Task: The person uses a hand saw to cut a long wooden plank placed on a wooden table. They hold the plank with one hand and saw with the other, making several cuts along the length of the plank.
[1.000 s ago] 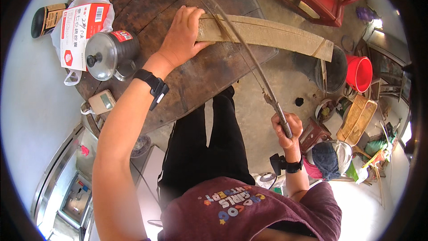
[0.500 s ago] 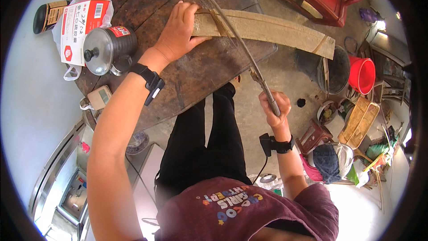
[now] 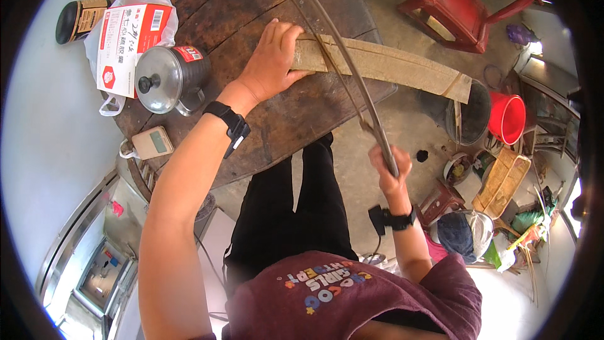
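Observation:
A long wooden board (image 3: 409, 68) lies across the table's edge, its right part sticking out over the floor. My left hand (image 3: 269, 60) is closed on the board's left end, fingers over the far edge and thumb along the near one. In my right hand (image 3: 391, 169), closed in a fist, is the near end of a bow saw with a curved metal frame (image 3: 365, 91). Its thin blade (image 3: 348, 91) crosses the board just right of my left hand. How deep the blade sits in the wood I cannot tell. The saw's far end runs out of view.
The dark wooden table (image 3: 251, 135) bears a lidded pot (image 3: 167, 82), a white-and-red box (image 3: 129, 41) in a plastic bag, a dark jar (image 3: 82, 20) and a small scale (image 3: 153, 143). A red chair (image 3: 450, 9), black bucket (image 3: 475, 113) and red bucket (image 3: 506, 116) stand beyond.
The saw has tilted, so its frame and blade now show apart over the board. My left hand keeps its hold on the board. The whole view has shifted slightly.

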Available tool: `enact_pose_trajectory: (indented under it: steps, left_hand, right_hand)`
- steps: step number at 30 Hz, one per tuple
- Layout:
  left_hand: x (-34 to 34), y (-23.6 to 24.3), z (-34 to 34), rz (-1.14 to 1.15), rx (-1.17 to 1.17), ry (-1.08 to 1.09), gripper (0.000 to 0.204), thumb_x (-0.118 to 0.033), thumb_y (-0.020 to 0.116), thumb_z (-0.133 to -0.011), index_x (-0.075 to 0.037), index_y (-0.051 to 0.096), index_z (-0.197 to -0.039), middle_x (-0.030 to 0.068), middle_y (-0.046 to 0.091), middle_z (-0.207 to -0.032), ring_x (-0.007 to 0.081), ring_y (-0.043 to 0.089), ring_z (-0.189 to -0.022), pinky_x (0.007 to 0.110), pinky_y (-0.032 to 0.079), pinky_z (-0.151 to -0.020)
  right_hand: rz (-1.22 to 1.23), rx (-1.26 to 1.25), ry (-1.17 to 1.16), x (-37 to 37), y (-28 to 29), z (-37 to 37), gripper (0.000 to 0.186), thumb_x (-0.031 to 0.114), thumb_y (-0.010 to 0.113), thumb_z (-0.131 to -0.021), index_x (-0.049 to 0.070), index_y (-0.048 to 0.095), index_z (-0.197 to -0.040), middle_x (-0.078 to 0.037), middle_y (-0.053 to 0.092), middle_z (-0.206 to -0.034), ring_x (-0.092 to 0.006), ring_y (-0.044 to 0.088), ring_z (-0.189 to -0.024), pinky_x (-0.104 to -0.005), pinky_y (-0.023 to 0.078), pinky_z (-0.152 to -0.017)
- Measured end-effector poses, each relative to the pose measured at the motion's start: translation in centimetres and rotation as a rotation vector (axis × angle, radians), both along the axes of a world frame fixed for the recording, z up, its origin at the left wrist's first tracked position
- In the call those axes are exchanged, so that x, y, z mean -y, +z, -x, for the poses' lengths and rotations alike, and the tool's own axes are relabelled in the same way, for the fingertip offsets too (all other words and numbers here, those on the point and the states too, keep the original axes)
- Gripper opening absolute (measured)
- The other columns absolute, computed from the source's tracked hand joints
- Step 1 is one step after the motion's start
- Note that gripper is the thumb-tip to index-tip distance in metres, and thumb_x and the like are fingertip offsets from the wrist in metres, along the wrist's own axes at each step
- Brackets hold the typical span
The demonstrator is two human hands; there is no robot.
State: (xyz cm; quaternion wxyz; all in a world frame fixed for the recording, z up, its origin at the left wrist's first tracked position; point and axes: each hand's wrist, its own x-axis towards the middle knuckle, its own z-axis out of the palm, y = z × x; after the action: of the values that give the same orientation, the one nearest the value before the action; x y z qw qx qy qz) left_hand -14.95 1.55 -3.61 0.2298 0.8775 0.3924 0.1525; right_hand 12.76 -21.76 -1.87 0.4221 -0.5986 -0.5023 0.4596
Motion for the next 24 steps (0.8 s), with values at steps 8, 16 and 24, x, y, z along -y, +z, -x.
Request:
enact_pose_trajectory:
  steps: [8, 16, 24]
  left_hand:
    - [0.1, -0.5, 0.0, -0.036, 0.024, 0.005, 0.091, -0.023, 0.090, -0.073, -0.005, 0.034, -0.142, 0.0220, 0.041, -0.138, 0.0474, 0.035, -0.140, 0.052, 0.033, -0.119]
    - [0.1, -0.7, -0.1, -0.009, 0.054, 0.012, 0.088, -0.023, 0.089, -0.075, -0.007, 0.036, -0.142, 0.0192, 0.042, -0.140, 0.0452, 0.035, -0.141, 0.052, 0.031, -0.122]
    - [-0.1, -0.7, 0.0, -0.062, 0.050, -0.008, 0.086, -0.025, 0.087, -0.078, -0.006, 0.036, -0.144, 0.0195, 0.043, -0.142, 0.0455, 0.035, -0.140, 0.053, 0.029, -0.123]
  right_hand:
    - [0.027, 0.068, -0.005, 1.0, -0.7, 0.4, 0.007, 0.006, 0.064, -0.077, 0.000, 0.061, -0.078, -0.011, 0.058, -0.067, -0.0254, 0.056, -0.054, -0.0345, 0.043, -0.054]
    - [-0.013, -0.109, 0.030, -0.3, 4.7, 0.2, 0.030, 0.023, 0.071, -0.087, -0.002, 0.058, -0.076, -0.009, 0.056, -0.064, -0.0216, 0.052, -0.052, -0.0331, 0.040, -0.053]
    - [-0.096, -0.336, -0.065, -1.7, 7.2, 0.1, 0.050, 0.038, 0.073, -0.093, -0.003, 0.052, -0.074, -0.007, 0.050, -0.061, -0.0187, 0.048, -0.054, -0.0321, 0.039, -0.051]
